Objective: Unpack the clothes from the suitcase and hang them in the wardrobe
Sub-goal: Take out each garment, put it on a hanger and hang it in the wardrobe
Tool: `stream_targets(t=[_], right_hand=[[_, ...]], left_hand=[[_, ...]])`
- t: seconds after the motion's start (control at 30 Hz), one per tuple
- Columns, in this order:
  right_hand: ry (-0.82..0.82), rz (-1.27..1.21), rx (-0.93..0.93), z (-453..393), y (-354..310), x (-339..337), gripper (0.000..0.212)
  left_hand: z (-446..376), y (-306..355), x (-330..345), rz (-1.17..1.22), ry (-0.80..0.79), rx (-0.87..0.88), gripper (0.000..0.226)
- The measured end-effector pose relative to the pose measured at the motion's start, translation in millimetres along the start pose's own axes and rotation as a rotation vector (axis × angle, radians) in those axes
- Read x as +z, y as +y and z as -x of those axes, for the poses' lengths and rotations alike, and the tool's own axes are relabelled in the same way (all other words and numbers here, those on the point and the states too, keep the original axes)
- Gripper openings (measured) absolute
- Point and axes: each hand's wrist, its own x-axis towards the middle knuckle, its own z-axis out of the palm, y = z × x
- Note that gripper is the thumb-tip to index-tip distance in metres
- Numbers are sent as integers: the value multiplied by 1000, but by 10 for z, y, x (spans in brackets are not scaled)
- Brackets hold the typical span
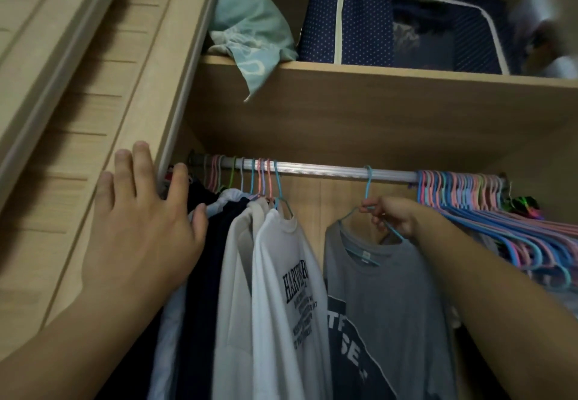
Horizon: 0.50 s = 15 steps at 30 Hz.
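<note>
A grey T-shirt (pixel 387 299) with a dark print hangs on a blue hanger (pixel 368 187) hooked over the silver wardrobe rail (pixel 325 170). My right hand (pixel 391 216) pinches that hanger just below its hook. To the left hang a white printed T-shirt (pixel 281 290), a cream garment (pixel 234 274) and dark clothes (pixel 206 259). My left hand (pixel 140 221) is spread flat against the left side of these clothes, beside the wardrobe's door frame (pixel 93 149). The suitcase is out of view.
A dense bunch of bare pink and blue hangers (pixel 488 212) crowds the rail's right end. Above, a wooden shelf (pixel 375 87) carries a teal cloth bundle (pixel 247 30) and a navy dotted storage box (pixel 359 21). Bare rail lies between the two shirt groups.
</note>
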Motion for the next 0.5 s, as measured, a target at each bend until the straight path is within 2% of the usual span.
stream_targets(t=[0.07, 0.17, 0.2, 0.27, 0.37, 0.43, 0.5], right_hand=[[-29, 84, -5, 98, 102, -43, 33], [23, 355, -49, 227, 225, -20, 13], [29, 397, -54, 260, 223, 45, 12], [32, 507, -78, 344, 119, 261, 11], [51, 921, -185, 476, -128, 810, 25], [-68, 963, -284, 590, -263, 1328, 27], [-168, 858, -327, 613, -332, 1800, 26]], left_hand=[[-1, 0, 3, 6, -1, -3, 67], [0, 5, -4, 24, 0, -11, 67], [3, 5, -9, 25, -3, -10, 68], [9, 1, -13, 22, -11, -3, 68], [6, -17, -7, 8, -28, 5, 68], [4, -33, 3, 3, -37, 15, 67], [12, -45, 10, 1, -43, 18, 67]])
